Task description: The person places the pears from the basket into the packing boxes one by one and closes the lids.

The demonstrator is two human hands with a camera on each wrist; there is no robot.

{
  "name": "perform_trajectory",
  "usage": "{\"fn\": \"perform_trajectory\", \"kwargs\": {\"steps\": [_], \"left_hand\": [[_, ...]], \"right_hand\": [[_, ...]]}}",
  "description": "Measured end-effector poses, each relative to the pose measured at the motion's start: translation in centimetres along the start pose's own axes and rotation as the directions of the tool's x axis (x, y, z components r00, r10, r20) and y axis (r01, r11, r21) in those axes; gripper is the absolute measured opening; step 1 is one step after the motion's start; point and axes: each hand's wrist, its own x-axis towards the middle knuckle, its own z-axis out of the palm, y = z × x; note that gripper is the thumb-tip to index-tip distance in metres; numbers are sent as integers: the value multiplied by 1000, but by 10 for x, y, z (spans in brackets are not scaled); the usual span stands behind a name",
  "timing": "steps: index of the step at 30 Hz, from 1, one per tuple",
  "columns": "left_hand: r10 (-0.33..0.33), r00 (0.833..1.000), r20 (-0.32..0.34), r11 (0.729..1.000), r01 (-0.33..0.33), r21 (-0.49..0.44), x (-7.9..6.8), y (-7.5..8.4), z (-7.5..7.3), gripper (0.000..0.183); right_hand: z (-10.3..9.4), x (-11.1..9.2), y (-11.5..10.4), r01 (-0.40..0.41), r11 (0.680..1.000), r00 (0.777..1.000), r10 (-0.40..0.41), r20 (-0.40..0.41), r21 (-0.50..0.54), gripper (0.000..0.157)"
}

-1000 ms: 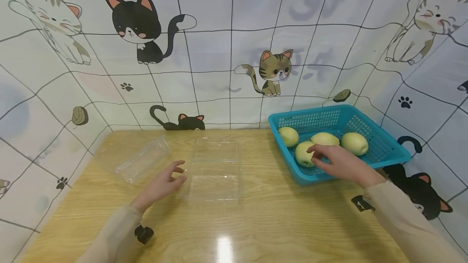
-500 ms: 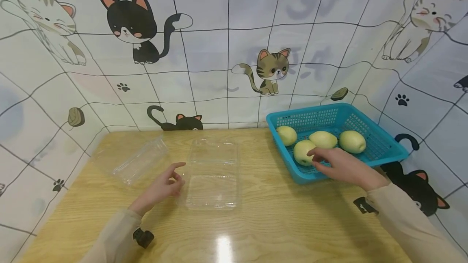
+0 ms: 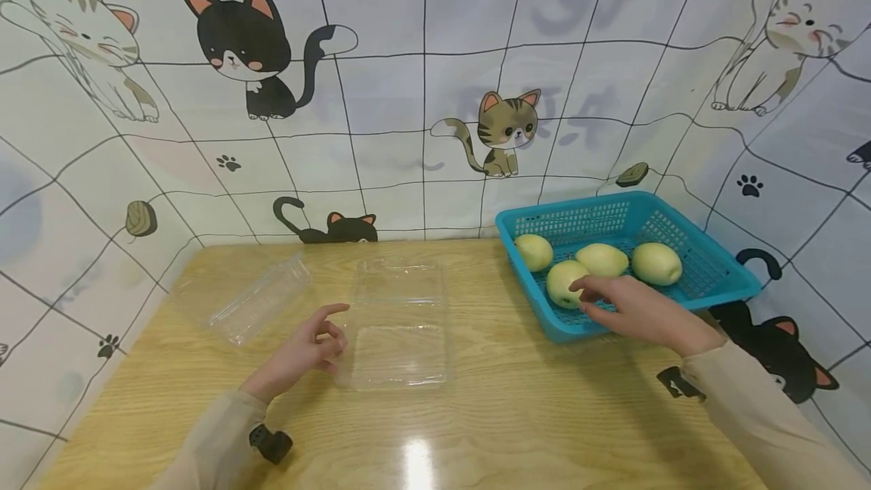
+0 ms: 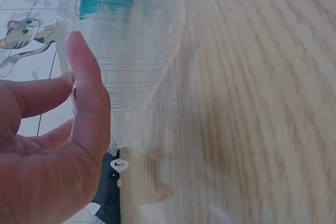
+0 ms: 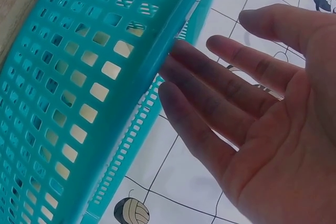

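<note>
A clear plastic container (image 3: 398,358) with two sections lies at the middle-left of the table. My left hand (image 3: 302,354) is at its left side; in the left wrist view the thumb (image 4: 89,103) and a fingertip meet at the rim and pinch it. My right hand (image 3: 633,308) hovers over the front of a blue plastic basket (image 3: 544,312), fingers loosely bent, holding nothing. Several pale yellow-green, apple-like fruits (image 3: 565,289) lie in the basket. In the right wrist view the fingers (image 5: 210,93) are spread beside the basket rim, partly overlapping it; contact is unclear.
A second clear plastic piece (image 3: 261,301) lies at an angle on the left of the wooden table (image 3: 503,414). Behind and at both sides hangs a cat-patterned sheet (image 3: 395,157). The basket stands near the back right, close to the sheet.
My left fingers have drawn in from a looser spread onto the container's rim, and the container has shifted slightly. The right hand has barely moved; the head view has shifted a little.
</note>
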Motion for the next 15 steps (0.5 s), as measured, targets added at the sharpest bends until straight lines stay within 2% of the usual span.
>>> {"fn": "perform_trajectory", "kwargs": {"steps": [7,15], "left_hand": [[-4,999,33,995,7,-101,5,0,3,62],[-14,999,33,991,19,-136,9,0,6,62]], "right_hand": [[1,-1,2,15,1000,999,-16,-28,-11,30],[-1,0,2,-3,998,999,0,-55,-58,42]]}}
